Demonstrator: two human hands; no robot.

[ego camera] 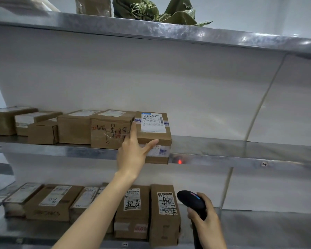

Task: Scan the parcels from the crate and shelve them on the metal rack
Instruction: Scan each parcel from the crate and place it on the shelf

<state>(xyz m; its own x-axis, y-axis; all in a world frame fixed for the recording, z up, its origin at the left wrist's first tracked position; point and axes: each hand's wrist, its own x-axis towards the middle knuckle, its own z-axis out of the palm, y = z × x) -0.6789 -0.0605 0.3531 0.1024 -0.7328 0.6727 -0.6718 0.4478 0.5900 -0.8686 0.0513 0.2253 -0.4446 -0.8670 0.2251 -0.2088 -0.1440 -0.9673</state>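
Note:
My left hand [133,151] grips a cardboard parcel [153,133] with a white label on top, at the front edge of the middle shelf [223,155] of the metal rack. The parcel's near end overhangs the shelf lip, and it sits to the right of a row of other parcels [75,128]. My thumb lies across its front face and my forefinger runs up its left side. Low at the right, my right hand [205,223] holds a black barcode scanner [191,200]. A red scanner dot [179,161] shows on the shelf lip.
Several more labelled parcels [136,211] stand on the lower shelf [258,229]. The top shelf [151,29] carries a brown package and a green bundle [151,9]. To the right of the held parcel the middle shelf is bare metal, backed by a white wall.

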